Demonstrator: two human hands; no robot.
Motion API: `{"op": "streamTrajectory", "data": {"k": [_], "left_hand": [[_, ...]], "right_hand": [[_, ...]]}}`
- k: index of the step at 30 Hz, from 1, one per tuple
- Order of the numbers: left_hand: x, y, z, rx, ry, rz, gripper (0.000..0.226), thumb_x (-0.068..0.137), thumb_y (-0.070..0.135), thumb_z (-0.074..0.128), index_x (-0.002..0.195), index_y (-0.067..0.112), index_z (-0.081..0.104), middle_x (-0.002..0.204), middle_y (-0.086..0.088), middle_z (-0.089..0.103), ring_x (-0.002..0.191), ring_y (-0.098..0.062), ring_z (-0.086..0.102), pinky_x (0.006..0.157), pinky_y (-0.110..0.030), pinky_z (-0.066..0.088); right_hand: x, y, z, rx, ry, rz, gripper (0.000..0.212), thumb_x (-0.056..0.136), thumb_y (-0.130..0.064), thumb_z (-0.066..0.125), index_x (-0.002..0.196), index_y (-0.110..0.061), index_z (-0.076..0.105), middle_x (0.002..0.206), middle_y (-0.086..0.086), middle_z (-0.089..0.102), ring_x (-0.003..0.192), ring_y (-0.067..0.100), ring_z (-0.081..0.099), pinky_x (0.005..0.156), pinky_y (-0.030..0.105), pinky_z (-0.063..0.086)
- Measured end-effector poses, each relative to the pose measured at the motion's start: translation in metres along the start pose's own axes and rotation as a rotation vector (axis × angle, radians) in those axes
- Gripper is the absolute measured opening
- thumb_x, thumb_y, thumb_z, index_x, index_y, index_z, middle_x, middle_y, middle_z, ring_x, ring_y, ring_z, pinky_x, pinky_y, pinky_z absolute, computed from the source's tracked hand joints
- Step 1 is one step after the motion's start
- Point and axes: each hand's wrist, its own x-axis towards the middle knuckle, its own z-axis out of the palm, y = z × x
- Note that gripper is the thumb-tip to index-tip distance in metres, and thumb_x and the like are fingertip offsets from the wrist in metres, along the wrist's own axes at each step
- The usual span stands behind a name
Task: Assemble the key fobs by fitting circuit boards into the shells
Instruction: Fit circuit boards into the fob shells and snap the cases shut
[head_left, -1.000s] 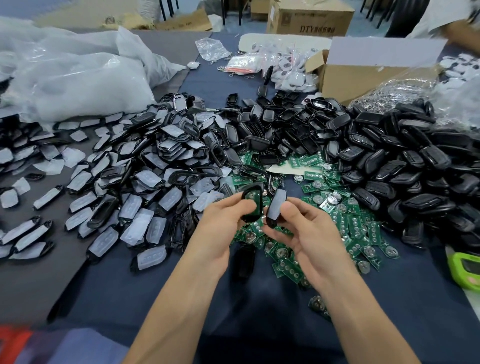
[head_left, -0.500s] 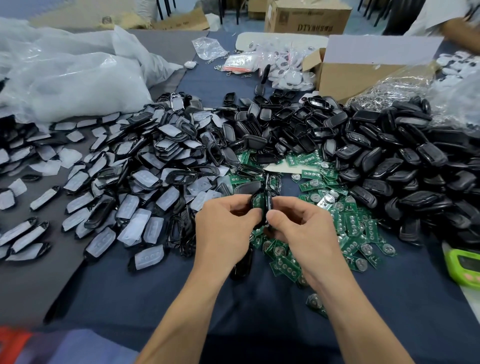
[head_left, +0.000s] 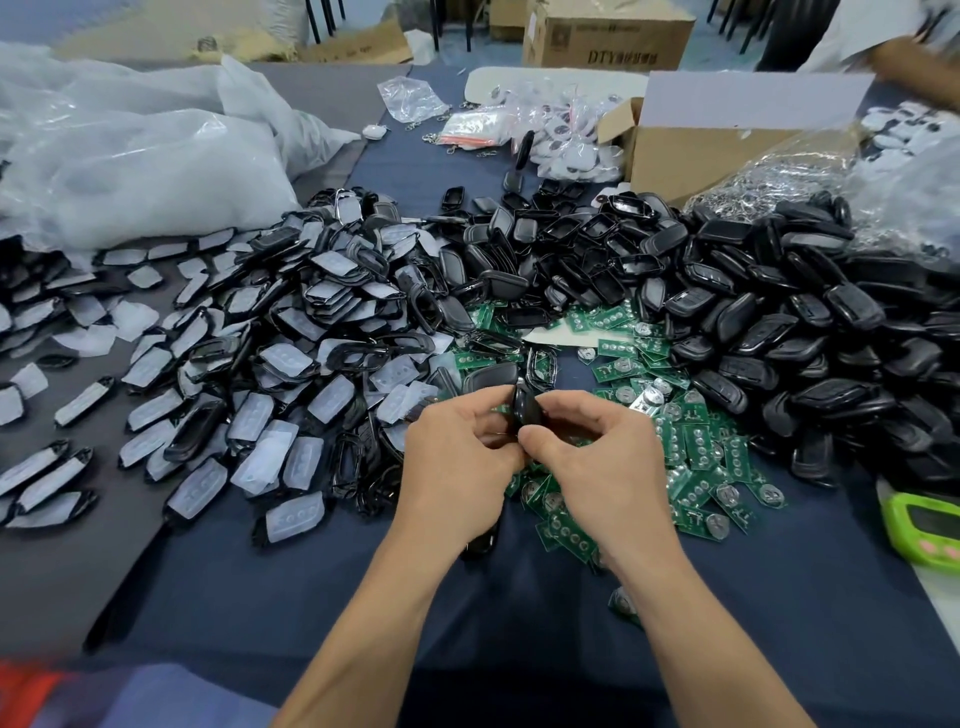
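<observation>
Left hand (head_left: 457, 457) and right hand (head_left: 597, 457) pinch 1 black key fob (head_left: 524, 408); long axis upright, edge-on.

Near edge of table (head_left: 234, 597): bare cloth, open passage. Shell heaps (head_left: 779, 322) span middle, left edge to right. Plastic bags (head_left: 130, 171) fill far left corner; cardboard box (head_left: 691, 156) far right.

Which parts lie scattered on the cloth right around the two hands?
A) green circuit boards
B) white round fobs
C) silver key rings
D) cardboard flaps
A: green circuit boards lie spread beside and beyond the left hand and right hand, which together pinch a black key fob.
</observation>
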Motion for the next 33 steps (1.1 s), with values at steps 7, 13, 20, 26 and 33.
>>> {"op": "streamTrajectory", "data": {"k": [7, 13, 20, 26, 33], "left_hand": [[0.004, -0.002, -0.001, -0.158, -0.133, -0.01, 0.058, 0.087, -0.013, 0.052, 0.108, 0.033, 0.081, 0.094, -0.004, 0.081, 0.078, -0.017, 0.075, 0.071, -0.03, 0.061], [0.01, 0.0, 0.006, -0.307, 0.053, -0.12, 0.019, 0.097, 0.002, 0.068, 0.087, 0.014, 0.079, 0.076, -0.008, 0.079, 0.066, -0.015, 0.071, 0.06, -0.024, 0.057], [0.011, -0.004, 0.0, -0.334, 0.111, -0.111, 0.037, 0.095, 0.0, 0.069, 0.073, 0.026, 0.082, 0.081, -0.004, 0.078, 0.077, -0.02, 0.074, 0.067, -0.027, 0.061], [0.009, -0.005, 0.005, -0.295, 0.097, -0.023, 0.036, 0.096, 0.007, 0.072, 0.077, 0.035, 0.082, 0.079, 0.005, 0.078, 0.081, -0.012, 0.074, 0.073, -0.025, 0.062], [0.015, -0.012, 0.001, -0.256, 0.033, 0.05, 0.025, 0.089, 0.003, 0.077, 0.08, 0.026, 0.084, 0.082, -0.009, 0.079, 0.08, -0.023, 0.071, 0.077, -0.043, 0.063]], "right_hand": [[-0.003, -0.01, 0.004, -0.166, 0.053, -0.073, 0.027, 0.079, -0.018, 0.08, 0.097, -0.038, 0.076, 0.087, -0.023, 0.076, 0.087, -0.001, 0.071, 0.084, 0.022, 0.056], [-0.017, -0.01, 0.016, -0.391, 0.081, -0.3, 0.039, 0.084, -0.012, 0.078, 0.119, -0.029, 0.076, 0.112, -0.014, 0.076, 0.103, 0.01, 0.069, 0.096, 0.025, 0.052], [0.006, -0.01, -0.009, -0.006, -0.061, 0.061, 0.014, 0.086, -0.024, 0.077, 0.087, -0.037, 0.083, 0.074, -0.011, 0.078, 0.069, 0.01, 0.075, 0.071, 0.04, 0.065], [0.007, -0.012, -0.012, -0.015, 0.006, 0.037, 0.024, 0.084, -0.016, 0.083, 0.076, -0.039, 0.081, 0.069, -0.01, 0.077, 0.069, 0.021, 0.075, 0.073, 0.045, 0.064], [0.007, -0.006, -0.013, -0.111, -0.024, -0.016, 0.02, 0.083, -0.017, 0.082, 0.08, -0.036, 0.082, 0.068, -0.015, 0.076, 0.065, 0.012, 0.073, 0.061, 0.026, 0.059]]}}
